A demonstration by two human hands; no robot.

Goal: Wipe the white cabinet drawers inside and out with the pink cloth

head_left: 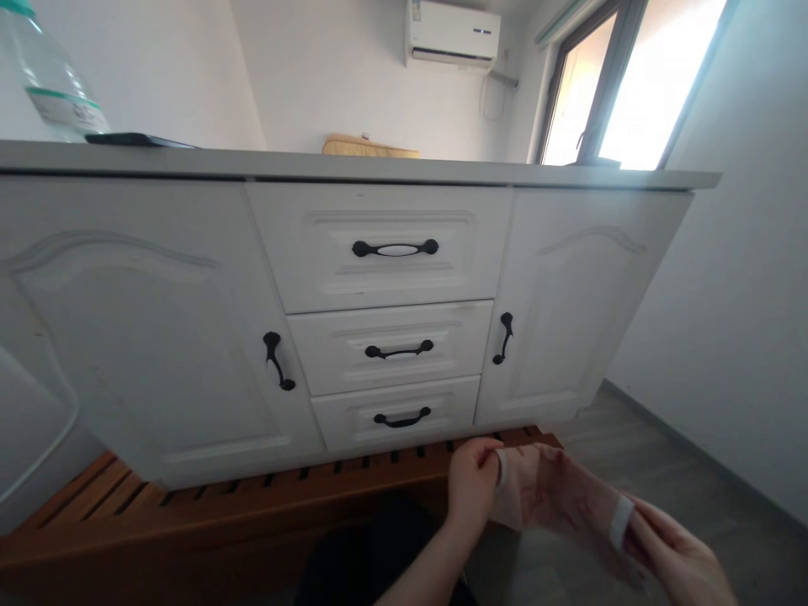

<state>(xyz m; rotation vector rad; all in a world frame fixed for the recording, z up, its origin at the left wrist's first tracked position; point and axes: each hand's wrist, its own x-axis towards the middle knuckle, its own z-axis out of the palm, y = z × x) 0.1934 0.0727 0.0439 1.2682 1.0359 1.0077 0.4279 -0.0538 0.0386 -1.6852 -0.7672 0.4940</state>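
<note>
A soft pink cloth piece (555,492) with a faint darker pattern and white bands at its edges is stretched between my two hands, low on the right. My left hand (470,480) is closed on its left end, thumb and fingers pinching beside a white band. On the other end, my right hand (678,547) grips by the second white band, its fingers partly hidden by the cloth. The fabric sags a little in the middle, and its lower edge is blurred. What kind of item it is cannot be made out.
A white cabinet (391,286) with drawers, doors and dark handles stands ahead on a slatted wooden bench (252,522). A bottle (54,93) and a dark flat object (135,140) are on its top. Grey floor (656,454) lies to the right, beside a wall.
</note>
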